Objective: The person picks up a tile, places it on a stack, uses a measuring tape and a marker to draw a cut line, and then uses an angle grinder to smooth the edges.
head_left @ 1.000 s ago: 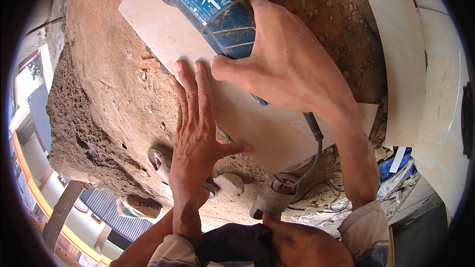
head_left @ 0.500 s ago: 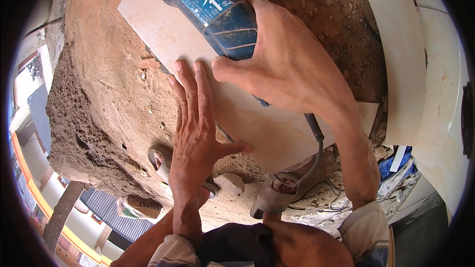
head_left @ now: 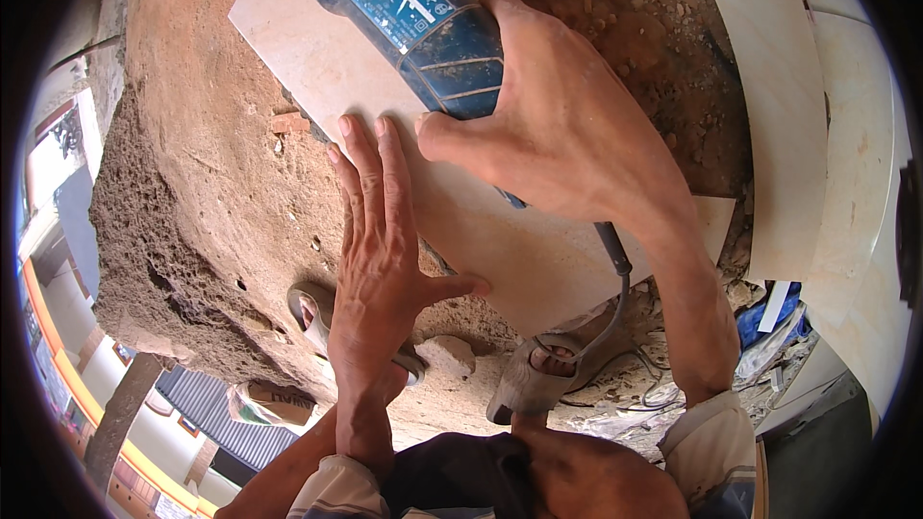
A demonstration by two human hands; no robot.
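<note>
My right hand is wrapped round the back grip of a blue angle grinder, its thumb on the near side of the body. The tool's front end runs out of view at the top, so its disc is hidden. Under it lies a cream tile, set slantwise on the ground. My left hand presses on the tile's left edge, fingers stretched forward and thumb spread to the right. A black power cord leaves the grinder's rear and curves down past my sandalled foot.
More cream tiles lean or lie along the right. Rough earth and rubble spread beyond the tile. A broken concrete edge drops off at left. My sandals stand close to the tile, by a loose stone.
The grinder and my right hand have shifted very slightly toward the right and nearer to me. My left hand and the tile have stayed in place.
</note>
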